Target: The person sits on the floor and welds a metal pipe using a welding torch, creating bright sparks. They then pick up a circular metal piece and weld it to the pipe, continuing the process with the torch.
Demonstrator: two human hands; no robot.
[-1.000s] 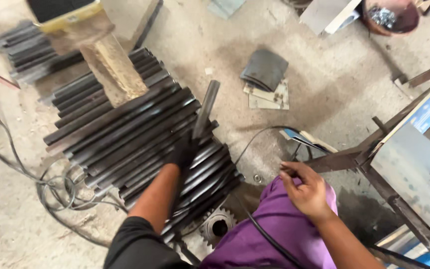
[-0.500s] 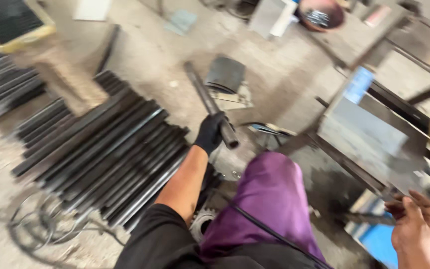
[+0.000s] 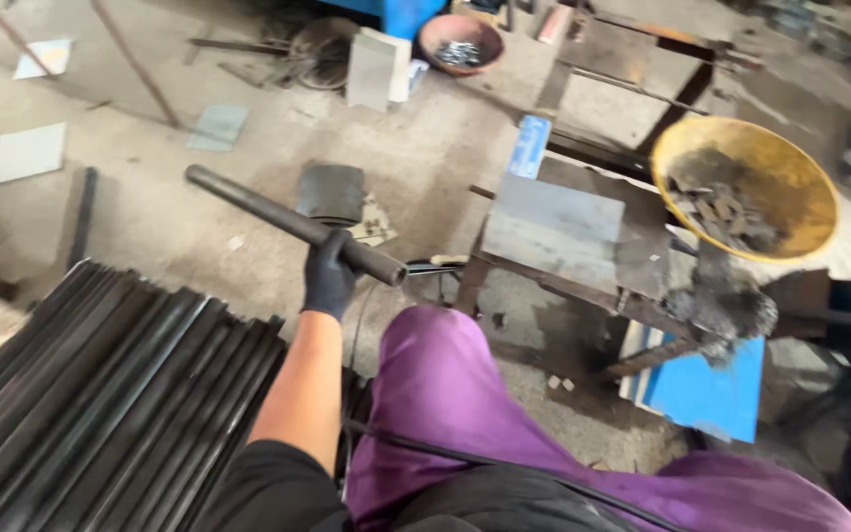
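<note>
the left hand (image 3: 329, 279), in a black glove, has its grip clenched around a dark metal pipe (image 3: 288, 224), held in the air near one end and slanting up and away. the pipe hangs just beyond the stack of dark bars (image 3: 100, 394) on the floor, and a steel plate (image 3: 554, 232) lies well to the pipe's right. the right hand is out of sight.

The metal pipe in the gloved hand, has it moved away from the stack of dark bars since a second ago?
Yes. The metal pipe has left the stack of dark bars, rightward, held above bare floor.

Pipe (image 3: 293, 225) now off the stack (image 3: 100, 394)
</note>
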